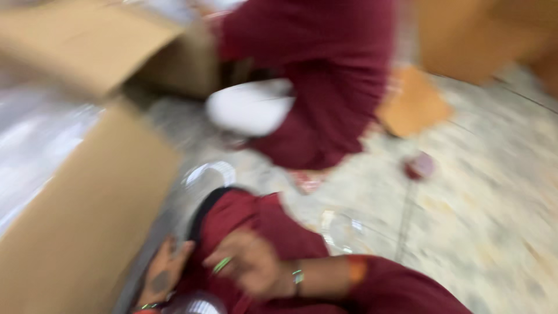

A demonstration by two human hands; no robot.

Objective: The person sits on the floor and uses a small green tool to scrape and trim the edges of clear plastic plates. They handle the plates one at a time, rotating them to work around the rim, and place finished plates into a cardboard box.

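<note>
My right hand [247, 261] lay on dark red cloth [244, 218] in my lap, fingers loosely curled; my left hand [163, 273] touched its edge, grip lost in blur. Beside them stood an open cardboard box [75, 221], contents unclear.

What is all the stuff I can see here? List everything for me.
Cardboard boxes: at least two, brown, left side; more brown shapes top right, too blurred to tell.
Cardboard piece: one, brown, flat on the floor, right of centre.
Small round thing: one, dark red, on the floor; kind unclear.
Clear items: about two, see-through, on the floor near the middle.
Floor: pale, speckled.
Another person: one, in maroon with a white patch, top centre.
Own maroon clothing: bottom centre.
Left hand: on the maroon cloth, beside the box.
Right hand: on the maroon cloth, green ring, wrist bangle.
</note>
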